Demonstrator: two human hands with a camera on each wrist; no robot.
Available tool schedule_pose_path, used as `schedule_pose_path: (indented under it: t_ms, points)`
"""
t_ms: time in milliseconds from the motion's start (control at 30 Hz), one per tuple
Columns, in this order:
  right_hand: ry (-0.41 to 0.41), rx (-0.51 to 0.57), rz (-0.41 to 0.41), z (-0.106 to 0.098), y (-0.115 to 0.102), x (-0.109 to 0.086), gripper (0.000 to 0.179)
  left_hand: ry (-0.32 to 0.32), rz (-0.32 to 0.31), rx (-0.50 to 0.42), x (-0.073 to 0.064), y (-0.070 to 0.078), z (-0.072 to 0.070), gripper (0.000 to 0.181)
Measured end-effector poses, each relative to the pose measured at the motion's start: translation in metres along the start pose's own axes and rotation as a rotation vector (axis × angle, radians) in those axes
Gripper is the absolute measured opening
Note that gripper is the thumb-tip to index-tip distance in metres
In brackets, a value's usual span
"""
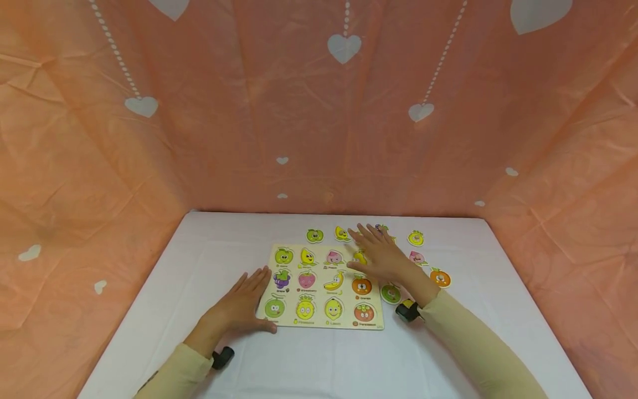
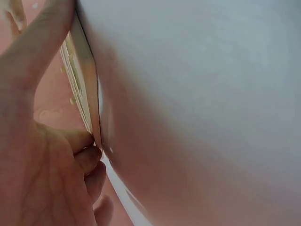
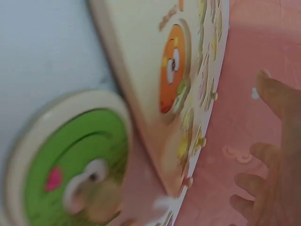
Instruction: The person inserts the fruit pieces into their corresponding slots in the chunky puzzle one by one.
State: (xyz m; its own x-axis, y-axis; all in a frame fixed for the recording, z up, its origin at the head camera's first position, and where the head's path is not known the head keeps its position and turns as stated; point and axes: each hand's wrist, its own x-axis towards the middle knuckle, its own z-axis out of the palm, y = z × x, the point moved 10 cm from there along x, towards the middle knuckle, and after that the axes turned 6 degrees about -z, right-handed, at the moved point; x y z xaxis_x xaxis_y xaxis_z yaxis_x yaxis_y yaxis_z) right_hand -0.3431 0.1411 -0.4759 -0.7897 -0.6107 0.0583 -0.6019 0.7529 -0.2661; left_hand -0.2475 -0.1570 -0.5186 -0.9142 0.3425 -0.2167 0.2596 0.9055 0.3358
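A cream wooden fruit puzzle board (image 1: 319, 276) with rows of printed fruit lies flat on the table. My left hand (image 1: 241, 305) rests at its lower left corner, fingers along the left edge and thumb by the front edge. In the left wrist view, fingertips (image 2: 89, 155) touch the board's side (image 2: 89, 80). My right hand (image 1: 381, 255) is spread over the board's far right corner, holding nothing visible. Partly hidden beyond it is a grape piece (image 1: 381, 228). Below its wrist lies a round green knobbed piece (image 1: 391, 293), close up in the right wrist view.
Loose fruit pieces surround the board: a green apple (image 1: 314, 236) and a yellow piece (image 1: 341, 234) behind, a pineapple (image 1: 416, 238), a peach (image 1: 417, 257) and an orange (image 1: 440, 277) on the right. A pink cloth (image 1: 329, 138) with hearts hangs around the white table (image 1: 224, 238).
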Motion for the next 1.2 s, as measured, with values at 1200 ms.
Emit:
schedule_pose_path:
  t_ms: [1200]
  points:
    - [0.001, 0.276, 0.004, 0.026, -0.005, 0.078, 0.07, -0.019, -0.028, -0.051, 0.002, 0.003, 0.003, 0.138]
